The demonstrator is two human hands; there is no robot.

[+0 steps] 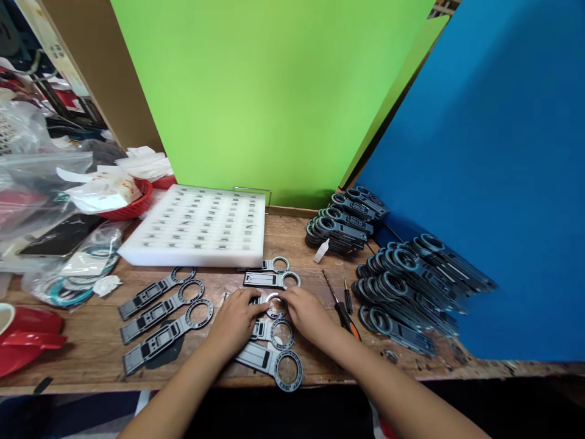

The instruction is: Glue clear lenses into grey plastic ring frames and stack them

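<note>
My left hand [236,320] rests on a grey plastic ring-ended part [276,316], its fingers curled over the narrow body and partly covering it. My right hand [307,312] is at the ring of the same part, with fingertips pressed on its rim. The two hands almost meet there. Just in front of them lie two more ring-ended parts, the nearest one [289,385] close to the table edge. Behind the hands is another such part [265,279], with one more partly under the white foam block. Anything small between my fingertips is hidden.
Three similar parts [153,353] lie at left. The white foam tray [196,253] holds rows of small metal pieces. Right of my hands are screwdrivers [340,308], a small white bottle [322,250] and stacked parts [402,286]. A red mug [31,338] stands far left. Green and blue panels enclose the back.
</note>
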